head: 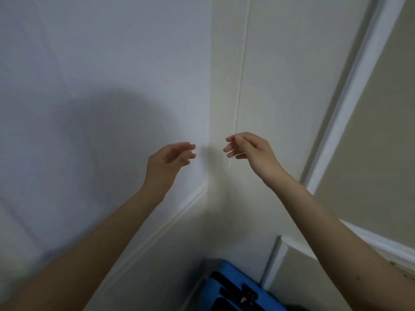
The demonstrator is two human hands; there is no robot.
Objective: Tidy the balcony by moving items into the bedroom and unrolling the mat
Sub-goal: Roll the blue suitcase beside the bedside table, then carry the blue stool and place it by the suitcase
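Nearest the camera, two bare forearms reach up and forward from the bottom corners of the view, the left from the lower left and the right from the lower right. Between them, at the bottom edge, sits a blue item (233, 288) with black straps or bars across it, tucked into the corner at the foot of the walls and cut off by the frame; what it is cannot be told.

The left hand (168, 158) is raised in front of the pale wall (101, 75), its grip released: fingers loosely extended and pointing right, holding nothing. The right hand (247, 149) is raised at about the same height, fingers loosely extended and pointing left, its grip also released and grasping nothing. The fingertips of the two hands face each other with a gap between them, just in front of the wall corner (210, 131).

A white baseboard (170, 223) runs diagonally along the left wall down toward the corner. To the right, a white door frame (350, 97) rises diagonally, with a beige panel (381, 131) beyond it. No mat is in view.
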